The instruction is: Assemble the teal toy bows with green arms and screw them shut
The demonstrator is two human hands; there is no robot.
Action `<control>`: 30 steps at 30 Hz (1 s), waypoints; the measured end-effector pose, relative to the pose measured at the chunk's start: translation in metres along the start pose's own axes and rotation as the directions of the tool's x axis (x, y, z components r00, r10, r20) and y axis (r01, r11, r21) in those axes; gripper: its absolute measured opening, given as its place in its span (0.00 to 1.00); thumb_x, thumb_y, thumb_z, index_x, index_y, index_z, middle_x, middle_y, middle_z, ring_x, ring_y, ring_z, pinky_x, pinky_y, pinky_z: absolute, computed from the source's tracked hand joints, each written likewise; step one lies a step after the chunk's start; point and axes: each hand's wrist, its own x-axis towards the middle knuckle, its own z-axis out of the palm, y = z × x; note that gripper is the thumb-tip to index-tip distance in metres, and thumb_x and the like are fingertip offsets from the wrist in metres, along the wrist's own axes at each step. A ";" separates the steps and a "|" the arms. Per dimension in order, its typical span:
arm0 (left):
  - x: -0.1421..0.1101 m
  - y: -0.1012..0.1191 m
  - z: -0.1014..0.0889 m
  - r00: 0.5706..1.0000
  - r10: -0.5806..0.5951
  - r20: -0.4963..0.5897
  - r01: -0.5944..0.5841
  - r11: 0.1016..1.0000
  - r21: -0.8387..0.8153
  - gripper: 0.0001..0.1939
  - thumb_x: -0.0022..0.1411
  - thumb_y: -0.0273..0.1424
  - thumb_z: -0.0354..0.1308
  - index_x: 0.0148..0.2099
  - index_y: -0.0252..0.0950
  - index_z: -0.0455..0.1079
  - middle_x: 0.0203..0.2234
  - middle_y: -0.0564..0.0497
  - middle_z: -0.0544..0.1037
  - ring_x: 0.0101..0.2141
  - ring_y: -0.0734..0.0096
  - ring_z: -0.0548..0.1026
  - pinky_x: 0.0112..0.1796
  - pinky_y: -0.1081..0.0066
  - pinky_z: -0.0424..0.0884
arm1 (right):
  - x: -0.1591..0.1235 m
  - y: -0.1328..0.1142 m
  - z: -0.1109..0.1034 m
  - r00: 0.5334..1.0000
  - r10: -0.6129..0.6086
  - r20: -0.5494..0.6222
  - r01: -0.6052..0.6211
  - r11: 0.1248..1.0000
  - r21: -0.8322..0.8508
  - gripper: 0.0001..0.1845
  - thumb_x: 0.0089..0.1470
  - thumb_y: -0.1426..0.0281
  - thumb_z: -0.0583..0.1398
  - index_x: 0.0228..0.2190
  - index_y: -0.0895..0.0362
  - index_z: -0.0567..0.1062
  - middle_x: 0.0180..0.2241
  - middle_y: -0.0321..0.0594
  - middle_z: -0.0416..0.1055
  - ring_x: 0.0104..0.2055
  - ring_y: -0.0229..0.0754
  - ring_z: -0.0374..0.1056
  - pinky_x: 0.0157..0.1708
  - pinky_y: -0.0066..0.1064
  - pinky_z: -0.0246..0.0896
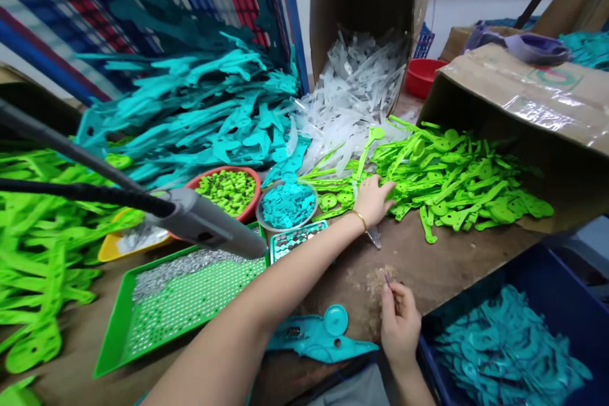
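My left hand [373, 200] reaches palm down to the near edge of a heap of lime-green plastic levers [442, 171]. A clear plastic strip [373, 238] runs under this hand and seems held in it; the fingertips are hidden. One green lever with a round end [375, 134] rises just beyond the fingers. Nearer to me, my right hand [401, 323] is closed, pinching a thin purple strand [387, 280] between thumb and forefinger. To its left, a turquoise plastic body part [314, 337] lies on the table, with a round disc and a small metal piece on it.
Behind lie turquoise parts [214, 114] and clear strips [349, 89] spilling from a carton [318, 25]. Bowls of green bits [227, 190] and turquoise bits [288, 205] stand beside a green tray [111, 330]. A grey arm [209, 225] juts in; a blue crate [431, 355] sits right.
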 end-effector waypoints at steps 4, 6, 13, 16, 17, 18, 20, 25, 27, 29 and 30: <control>-0.018 0.000 -0.008 0.996 0.055 -0.065 -0.057 0.998 -0.028 0.22 0.62 0.33 0.62 0.59 0.43 0.68 0.54 0.42 0.66 0.54 0.55 0.69 0.55 0.59 0.65 | 0.002 -0.004 -0.001 0.999 -0.031 0.017 0.031 0.999 -0.007 0.15 0.58 0.58 0.59 0.31 0.57 0.73 0.23 0.38 0.74 0.24 0.37 0.72 0.25 0.24 0.67; -0.026 0.001 -0.012 0.996 0.070 -0.060 -0.071 0.997 -0.019 0.22 0.63 0.34 0.62 0.59 0.43 0.68 0.53 0.42 0.67 0.54 0.55 0.69 0.55 0.59 0.66 | 0.002 -0.007 -0.001 0.999 -0.043 0.026 0.043 0.999 -0.018 0.14 0.58 0.59 0.58 0.30 0.57 0.73 0.23 0.37 0.74 0.23 0.37 0.71 0.25 0.24 0.67; -0.041 0.006 -0.016 0.978 0.162 0.128 -0.163 0.987 -0.003 0.29 0.64 0.45 0.58 0.62 0.39 0.62 0.50 0.44 0.73 0.51 0.60 0.73 0.52 0.63 0.69 | 0.003 -0.018 0.003 0.993 -0.101 0.061 0.107 0.990 -0.094 0.15 0.58 0.59 0.57 0.30 0.57 0.74 0.22 0.37 0.73 0.22 0.36 0.70 0.24 0.24 0.65; -0.030 -0.001 -0.019 0.996 -0.040 0.082 0.035 0.998 0.057 0.19 0.70 0.41 0.51 0.55 0.35 0.67 0.47 0.43 0.74 0.51 0.59 0.72 0.52 0.63 0.68 | 0.003 -0.019 0.002 0.984 -0.168 0.051 0.173 0.977 -0.124 0.13 0.59 0.61 0.58 0.30 0.57 0.74 0.22 0.37 0.74 0.22 0.36 0.70 0.23 0.24 0.65; -0.025 -0.004 -0.020 0.991 -0.123 0.060 0.118 0.990 0.081 0.16 0.71 0.37 0.49 0.53 0.32 0.68 0.47 0.40 0.73 0.51 0.57 0.72 0.52 0.61 0.69 | 0.003 -0.019 0.002 0.981 -0.187 0.041 0.191 0.973 -0.132 0.12 0.59 0.61 0.58 0.30 0.57 0.74 0.22 0.37 0.74 0.22 0.36 0.71 0.23 0.24 0.65; -0.021 -0.007 -0.021 0.981 -0.190 0.046 0.185 0.978 0.099 0.15 0.70 0.33 0.49 0.52 0.30 0.68 0.48 0.37 0.72 0.51 0.54 0.73 0.51 0.59 0.69 | 0.004 -0.019 0.002 0.979 -0.203 0.033 0.205 0.969 -0.138 0.12 0.58 0.62 0.58 0.30 0.57 0.74 0.22 0.37 0.74 0.22 0.37 0.71 0.23 0.24 0.65; -0.017 -0.012 -0.021 0.968 -0.245 0.050 0.239 0.965 0.108 0.14 0.68 0.30 0.52 0.51 0.27 0.68 0.49 0.33 0.70 0.51 0.49 0.73 0.49 0.55 0.70 | 0.004 -0.018 0.002 0.975 -0.221 0.025 0.222 0.964 -0.144 0.12 0.59 0.62 0.58 0.30 0.57 0.74 0.22 0.37 0.75 0.22 0.37 0.72 0.24 0.24 0.66; -0.025 -0.013 -0.009 0.986 -0.121 0.111 0.118 0.992 0.032 0.18 0.66 0.35 0.56 0.54 0.33 0.67 0.55 0.38 0.67 0.53 0.55 0.73 0.53 0.61 0.69 | 0.003 -0.016 0.003 0.976 -0.217 0.027 0.219 0.963 -0.159 0.13 0.59 0.61 0.58 0.30 0.57 0.74 0.23 0.38 0.75 0.23 0.37 0.72 0.24 0.24 0.66; -0.029 -0.015 -0.005 0.991 -0.082 0.102 0.082 0.997 0.002 0.20 0.67 0.36 0.54 0.58 0.33 0.64 0.60 0.37 0.61 0.57 0.59 0.69 0.57 0.65 0.66 | 0.003 -0.016 0.003 0.977 -0.214 0.027 0.215 0.963 -0.165 0.14 0.59 0.60 0.58 0.31 0.58 0.74 0.24 0.39 0.75 0.23 0.37 0.72 0.25 0.24 0.66; -0.031 -0.020 -0.004 0.995 -0.044 0.088 0.048 0.998 -0.043 0.23 0.67 0.36 0.54 0.61 0.32 0.61 0.63 0.36 0.58 0.61 0.60 0.65 0.60 0.66 0.63 | 0.003 -0.016 0.003 0.980 -0.200 0.022 0.201 0.965 -0.169 0.15 0.59 0.58 0.58 0.30 0.58 0.75 0.24 0.39 0.76 0.23 0.37 0.72 0.25 0.25 0.66; -0.032 -0.022 -0.005 0.997 -0.018 0.081 0.023 0.997 -0.070 0.24 0.67 0.34 0.55 0.62 0.31 0.60 0.64 0.35 0.57 0.62 0.60 0.63 0.61 0.66 0.61 | 0.003 -0.016 0.003 0.981 -0.191 0.020 0.192 0.967 -0.169 0.16 0.59 0.57 0.58 0.30 0.58 0.75 0.24 0.39 0.76 0.23 0.38 0.72 0.25 0.25 0.66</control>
